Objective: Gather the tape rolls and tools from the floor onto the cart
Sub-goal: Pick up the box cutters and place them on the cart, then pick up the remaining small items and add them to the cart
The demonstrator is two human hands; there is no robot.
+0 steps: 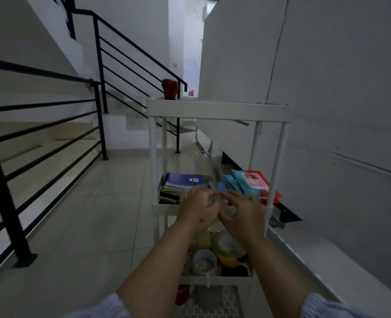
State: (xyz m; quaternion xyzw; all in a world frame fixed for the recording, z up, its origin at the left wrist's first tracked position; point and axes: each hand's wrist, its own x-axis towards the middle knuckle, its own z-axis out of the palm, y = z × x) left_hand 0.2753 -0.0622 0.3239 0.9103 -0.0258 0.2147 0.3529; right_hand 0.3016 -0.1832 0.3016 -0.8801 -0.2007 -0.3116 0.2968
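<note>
both hands meet right over the front edge of the cart's middle shelf, and they seem to be working some small clear-ish thing between them. it's blurry, so i honestly can't tell what it is, maybe a tape roll or a bit of wrap. the left hand has its fingers curled toward the middle and the right hand has its fingers bent in the same way, fingertips nearly touching the left ones. whether they're actually pinching it or just nudging it, i cannot tell from this.

my take on doing this bit well: get the thing fully past the shelf lip before letting go, because that shelf is already busy. there's a blue book at the back left, green handled tools at the front left, and blue and red packets on the right. the open gap is in the middle, so aim there and set it flat so it doesn't roll off.

pose wise, both forearms come up from the bottom of the view and angle inward, wrists fairly straight, light sleeves pushed up.

the tape rolls are sitting in the lower shelf right under the wrists, so those look gathered already.
</note>
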